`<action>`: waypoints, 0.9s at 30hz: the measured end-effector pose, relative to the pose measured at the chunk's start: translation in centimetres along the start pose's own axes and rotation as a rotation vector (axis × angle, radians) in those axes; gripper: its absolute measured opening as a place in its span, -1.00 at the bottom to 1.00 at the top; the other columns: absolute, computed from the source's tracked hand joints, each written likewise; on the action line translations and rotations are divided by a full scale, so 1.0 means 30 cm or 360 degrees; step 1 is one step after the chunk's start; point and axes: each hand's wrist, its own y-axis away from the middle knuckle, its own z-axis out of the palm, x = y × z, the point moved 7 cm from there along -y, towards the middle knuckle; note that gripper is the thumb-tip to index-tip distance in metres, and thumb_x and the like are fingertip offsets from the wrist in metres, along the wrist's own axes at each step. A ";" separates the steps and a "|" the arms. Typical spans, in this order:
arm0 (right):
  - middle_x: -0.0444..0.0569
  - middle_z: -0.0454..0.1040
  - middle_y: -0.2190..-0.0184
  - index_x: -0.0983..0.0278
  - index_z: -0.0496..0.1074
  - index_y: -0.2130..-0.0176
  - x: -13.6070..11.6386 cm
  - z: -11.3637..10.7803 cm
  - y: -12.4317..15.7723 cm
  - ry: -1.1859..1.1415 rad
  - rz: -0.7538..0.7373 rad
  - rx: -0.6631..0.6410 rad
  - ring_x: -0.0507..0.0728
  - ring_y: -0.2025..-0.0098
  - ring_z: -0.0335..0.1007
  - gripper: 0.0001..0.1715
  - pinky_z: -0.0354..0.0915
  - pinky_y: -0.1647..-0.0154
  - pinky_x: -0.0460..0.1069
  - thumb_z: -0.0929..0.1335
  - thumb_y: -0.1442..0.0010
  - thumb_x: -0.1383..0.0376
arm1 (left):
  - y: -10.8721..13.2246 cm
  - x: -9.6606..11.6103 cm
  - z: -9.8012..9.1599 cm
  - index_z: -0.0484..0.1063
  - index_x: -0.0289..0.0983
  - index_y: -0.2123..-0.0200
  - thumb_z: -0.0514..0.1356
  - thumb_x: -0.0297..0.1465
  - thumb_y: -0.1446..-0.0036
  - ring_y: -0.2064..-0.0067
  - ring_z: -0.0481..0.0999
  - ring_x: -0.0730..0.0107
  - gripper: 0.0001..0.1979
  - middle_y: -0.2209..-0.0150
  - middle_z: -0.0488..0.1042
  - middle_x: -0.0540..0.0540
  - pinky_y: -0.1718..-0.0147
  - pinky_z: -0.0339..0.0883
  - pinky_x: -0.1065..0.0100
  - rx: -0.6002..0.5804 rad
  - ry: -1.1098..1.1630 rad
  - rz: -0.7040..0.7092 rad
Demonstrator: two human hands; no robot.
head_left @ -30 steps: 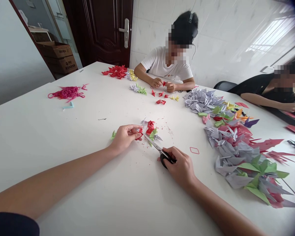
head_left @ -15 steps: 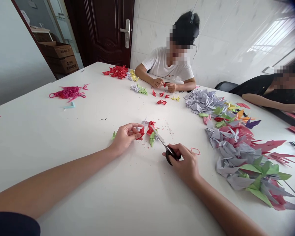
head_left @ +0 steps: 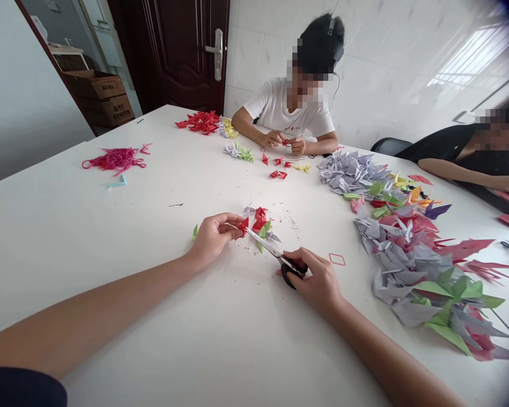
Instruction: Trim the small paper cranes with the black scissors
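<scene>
Between the thumb and fingers of my left hand (head_left: 212, 238) is a small red folded-paper piece (head_left: 244, 227), partly hidden by the fingers. My right hand (head_left: 316, 278) grips the black handles of a pair of scissors (head_left: 271, 249). The scissor tips reach the right edge of the red piece; whether the blades have closed on it I cannot tell. Just beyond the blades lie a few small paper cranes, among them a red one (head_left: 260, 217) and a green one (head_left: 263, 230). Tiny red scraps are scattered around them.
A large heap of grey, pink and green paper cranes (head_left: 411, 254) covers the table's right side. Pink cord (head_left: 116, 160) lies at the left. Across the table a person in a white shirt (head_left: 288, 104) handles a red piece; another person in black (head_left: 453, 150) sits at the right.
My right hand has brought the scissors left and slightly down, from beside the red crane to the red piece in my left hand. My left hand has barely moved.
</scene>
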 end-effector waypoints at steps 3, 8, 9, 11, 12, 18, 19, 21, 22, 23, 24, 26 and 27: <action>-0.15 0.38 0.53 0.22 0.48 0.29 -0.004 0.000 -0.002 -0.0027 -0.0009 -0.0003 0.01 0.53 0.25 -0.89 0.26 0.53 -0.10 0.38 -0.08 0.32 | 0.000 0.001 -0.001 0.60 -0.25 0.24 0.38 -0.34 0.04 0.28 0.60 0.29 -0.76 0.32 0.63 -0.11 0.24 0.44 0.25 0.0003 -0.0038 0.0026; -0.16 0.39 0.53 0.21 0.48 0.30 -0.003 -0.002 -0.003 -0.0037 0.0012 -0.0022 0.01 0.54 0.25 -0.89 0.25 0.52 -0.09 0.39 -0.08 0.31 | -0.001 0.001 -0.005 0.61 -0.24 0.25 0.39 -0.31 0.05 0.29 0.57 0.31 -0.75 0.32 0.64 -0.10 0.26 0.43 0.26 0.0016 -0.0093 0.0046; -0.17 0.39 0.53 0.21 0.48 0.29 -0.002 -0.002 -0.002 -0.0038 0.0015 -0.0022 0.00 0.54 0.24 -0.89 0.25 0.52 -0.09 0.39 -0.08 0.31 | -0.001 0.001 -0.005 0.61 -0.23 0.25 0.39 -0.32 0.05 0.28 0.58 0.31 -0.76 0.31 0.64 -0.10 0.25 0.43 0.26 0.0016 -0.0084 0.0047; -0.17 0.38 0.53 0.21 0.48 0.29 -0.002 -0.002 -0.002 -0.0044 0.0013 -0.0019 0.00 0.55 0.20 -0.88 0.24 0.52 -0.08 0.40 -0.07 0.32 | -0.001 0.002 -0.004 0.61 -0.23 0.25 0.38 -0.33 0.04 0.27 0.59 0.29 -0.76 0.31 0.64 -0.11 0.23 0.45 0.25 0.0012 -0.0065 0.0048; -0.17 0.38 0.53 0.22 0.48 0.29 -0.002 -0.002 -0.002 -0.0049 0.0011 -0.0020 0.00 0.55 0.19 -0.89 0.24 0.52 -0.08 0.40 -0.08 0.32 | -0.001 0.002 -0.003 0.60 -0.23 0.25 0.38 -0.33 0.04 0.27 0.59 0.28 -0.77 0.31 0.64 -0.11 0.23 0.46 0.25 0.0009 -0.0060 0.0048; -0.17 0.38 0.53 0.22 0.48 0.30 -0.006 0.003 -0.002 -0.0069 -0.0025 -0.0038 0.00 0.55 0.16 -0.90 0.22 0.53 -0.08 0.39 -0.08 0.33 | 0.001 0.005 -0.001 0.61 -0.24 0.24 0.37 -0.35 0.03 0.27 0.59 0.30 -0.77 0.31 0.64 -0.10 0.22 0.46 0.26 0.0001 -0.0077 0.0060; -0.17 0.38 0.53 0.22 0.48 0.30 -0.006 0.004 -0.002 -0.0073 -0.0030 -0.0044 0.00 0.55 0.17 -0.90 0.22 0.53 -0.08 0.39 -0.08 0.34 | 0.001 0.005 -0.001 0.61 -0.24 0.24 0.37 -0.36 0.03 0.27 0.59 0.31 -0.78 0.31 0.64 -0.10 0.22 0.46 0.27 0.0002 -0.0073 0.0063; -0.16 0.39 0.53 0.22 0.48 0.29 -0.003 0.006 -0.001 -0.0081 -0.0031 -0.0051 0.00 0.54 0.21 -0.89 0.24 0.52 -0.08 0.38 -0.09 0.35 | 0.001 0.005 0.000 0.61 -0.24 0.24 0.37 -0.36 0.03 0.27 0.59 0.32 -0.78 0.31 0.63 -0.10 0.21 0.45 0.27 0.0002 -0.0060 0.0060; -0.16 0.39 0.53 0.22 0.48 0.30 -0.002 0.006 -0.001 -0.0084 -0.0028 -0.0050 0.01 0.53 0.23 -0.89 0.25 0.51 -0.09 0.38 -0.09 0.35 | 0.001 0.004 0.000 0.61 -0.25 0.24 0.37 -0.37 0.03 0.26 0.59 0.31 -0.78 0.31 0.63 -0.10 0.21 0.45 0.27 0.0001 -0.0051 0.0057; -0.15 0.39 0.53 0.22 0.48 0.30 -0.001 0.007 -0.001 -0.0085 -0.0024 -0.0050 0.01 0.53 0.25 -0.90 0.25 0.51 -0.09 0.38 -0.09 0.35 | 0.001 0.004 0.000 0.61 -0.25 0.24 0.37 -0.37 0.04 0.26 0.59 0.31 -0.78 0.31 0.63 -0.10 0.21 0.45 0.27 0.0000 -0.0042 0.0055; -0.15 0.39 0.53 0.21 0.48 0.31 0.001 0.007 -0.001 -0.0086 -0.0019 -0.0048 0.01 0.52 0.26 -0.90 0.26 0.51 -0.09 0.38 -0.08 0.35 | 0.001 0.003 0.000 0.61 -0.25 0.25 0.37 -0.37 0.04 0.26 0.59 0.31 -0.78 0.31 0.63 -0.10 0.21 0.46 0.27 -0.0001 -0.0037 0.0054; -0.15 0.39 0.53 0.22 0.48 0.31 0.002 0.007 -0.001 -0.0086 -0.0015 -0.0045 0.01 0.53 0.26 -0.91 0.25 0.51 -0.10 0.38 -0.08 0.35 | 0.001 0.003 -0.001 0.61 -0.25 0.25 0.37 -0.37 0.04 0.26 0.59 0.30 -0.78 0.31 0.63 -0.10 0.21 0.46 0.26 0.0002 -0.0037 0.0054; -0.16 0.39 0.53 0.22 0.48 0.31 0.001 0.008 -0.001 -0.0086 -0.0013 -0.0047 0.01 0.53 0.25 -0.90 0.25 0.52 -0.10 0.38 -0.08 0.35 | 0.001 0.003 -0.002 0.62 -0.25 0.25 0.37 -0.36 0.04 0.27 0.58 0.30 -0.78 0.31 0.62 -0.10 0.21 0.46 0.26 0.0002 -0.0042 0.0057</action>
